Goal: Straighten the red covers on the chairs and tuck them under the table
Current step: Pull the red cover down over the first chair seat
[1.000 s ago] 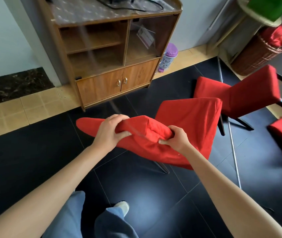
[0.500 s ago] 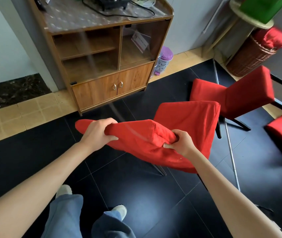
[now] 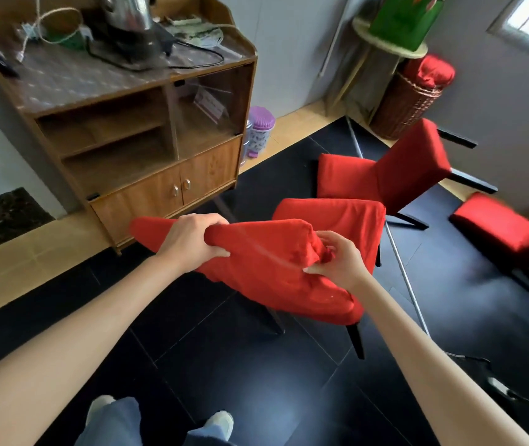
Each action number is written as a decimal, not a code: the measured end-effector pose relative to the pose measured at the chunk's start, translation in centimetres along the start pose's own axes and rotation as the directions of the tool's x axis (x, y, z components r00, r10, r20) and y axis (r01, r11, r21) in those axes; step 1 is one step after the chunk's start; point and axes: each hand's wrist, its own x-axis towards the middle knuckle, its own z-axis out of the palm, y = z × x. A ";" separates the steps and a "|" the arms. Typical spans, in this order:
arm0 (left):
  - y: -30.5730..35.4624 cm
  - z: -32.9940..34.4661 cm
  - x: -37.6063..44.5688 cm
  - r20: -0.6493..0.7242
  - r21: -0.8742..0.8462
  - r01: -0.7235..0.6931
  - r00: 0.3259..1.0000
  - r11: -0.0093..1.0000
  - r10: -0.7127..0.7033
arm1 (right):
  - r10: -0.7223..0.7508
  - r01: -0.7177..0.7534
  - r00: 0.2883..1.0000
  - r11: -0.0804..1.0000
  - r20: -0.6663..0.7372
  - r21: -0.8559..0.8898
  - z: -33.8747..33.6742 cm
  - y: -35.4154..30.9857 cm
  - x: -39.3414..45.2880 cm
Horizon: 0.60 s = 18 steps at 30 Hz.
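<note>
Gripping the red cover along the top of the nearest chair's backrest, my left hand has its fingers curled over the fabric's upper edge, while my right hand pinches a bunched corner near the backrest's right end. To do this well, I'd pull both corners down evenly so the seam sits square and the bunching flattens out. Two more red chairs stand beyond on the dark floor, well apart from the wooden cabinet; no table surface shows.
</note>
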 end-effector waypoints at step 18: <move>10.6 5.8 0.9 0.181 -0.087 -0.188 0.963 0.978 0.201 | -0.041 0.068 0.972 0.992 -0.231 0.109 -8.4 0.5 -8.7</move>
